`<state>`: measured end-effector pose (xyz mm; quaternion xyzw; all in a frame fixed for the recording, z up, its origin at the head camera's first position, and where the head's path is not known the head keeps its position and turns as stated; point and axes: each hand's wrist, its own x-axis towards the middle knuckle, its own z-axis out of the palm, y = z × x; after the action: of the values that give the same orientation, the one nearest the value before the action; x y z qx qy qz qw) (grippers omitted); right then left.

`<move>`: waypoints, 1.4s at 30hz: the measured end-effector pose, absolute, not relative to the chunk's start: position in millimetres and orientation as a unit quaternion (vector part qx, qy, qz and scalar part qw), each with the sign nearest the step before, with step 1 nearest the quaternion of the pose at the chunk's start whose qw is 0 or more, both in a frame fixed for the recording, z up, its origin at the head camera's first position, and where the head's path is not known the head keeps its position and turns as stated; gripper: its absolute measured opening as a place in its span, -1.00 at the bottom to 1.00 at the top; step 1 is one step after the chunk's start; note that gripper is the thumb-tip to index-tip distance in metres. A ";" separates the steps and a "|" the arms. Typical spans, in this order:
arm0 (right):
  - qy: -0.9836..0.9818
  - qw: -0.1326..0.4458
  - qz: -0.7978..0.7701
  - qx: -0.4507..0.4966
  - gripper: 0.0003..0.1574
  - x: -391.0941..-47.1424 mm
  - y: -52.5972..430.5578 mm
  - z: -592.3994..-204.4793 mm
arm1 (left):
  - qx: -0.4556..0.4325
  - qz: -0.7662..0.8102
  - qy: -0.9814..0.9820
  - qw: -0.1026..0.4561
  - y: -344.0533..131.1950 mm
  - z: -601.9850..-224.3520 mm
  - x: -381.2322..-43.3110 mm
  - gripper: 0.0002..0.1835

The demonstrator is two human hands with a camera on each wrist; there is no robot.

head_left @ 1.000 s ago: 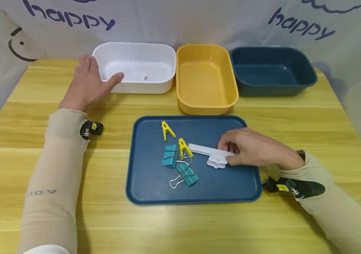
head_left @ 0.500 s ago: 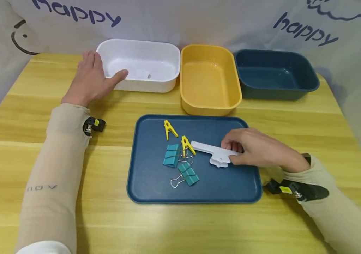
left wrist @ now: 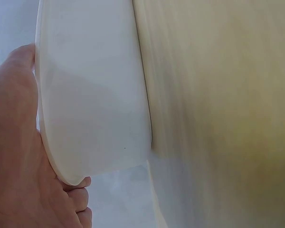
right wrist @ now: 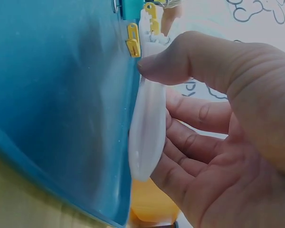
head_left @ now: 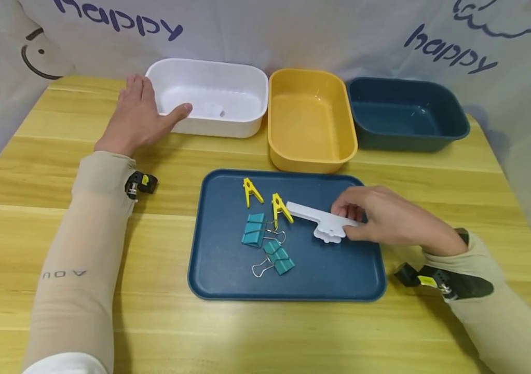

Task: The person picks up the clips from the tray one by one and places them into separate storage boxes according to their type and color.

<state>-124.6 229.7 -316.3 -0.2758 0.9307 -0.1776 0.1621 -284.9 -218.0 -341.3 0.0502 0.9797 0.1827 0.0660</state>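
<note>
In the head view, my right hand (head_left: 382,215) pinches a white bag clip (head_left: 314,215) with a scalloped edge, close over the blue tray (head_left: 335,283). Its long bar points left; thumb and fingers press its handle (right wrist: 147,128) from both sides. A yellow clothespin (head_left: 281,209) stands right at the bar's left end, and another yellow clothespin (head_left: 252,192) lies farther back. Two teal binder clips, one upper (head_left: 253,229) and one lower (head_left: 279,258), lie left of it. My left hand (head_left: 136,117) rests at the left end of the white bin (head_left: 218,128), thumb over its front rim, fingers extended.
A yellow bin (head_left: 309,164) and a dark blue bin (head_left: 410,141) stand in a row right of the white one, behind the tray. A pale cloth (head_left: 293,31) with writing hangs behind the wooden table (head_left: 270,337).
My right hand has moved a little to the right and back with the bag clip. The nearer clothespin has shifted the same way, off the binder clip handles. My left hand keeps its place.
</note>
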 end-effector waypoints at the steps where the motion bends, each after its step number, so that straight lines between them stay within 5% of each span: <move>1: 0.931 0.160 -0.176 -0.276 -0.71 -124.4 229.8 -315.1 | 0.050 0.184 0.980 0.066 -218.2 -341.4 -284.8 0.31; 42: 0.939 0.156 -0.133 -0.277 -0.74 -119.2 233.0 -300.8 | 0.059 0.186 0.979 0.051 -218.8 -342.8 -284.0 0.35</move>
<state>-119.2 233.0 -300.8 -0.2773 0.9387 -0.1332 0.1555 -284.0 -218.8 -342.8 0.0592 0.9794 0.1864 0.0509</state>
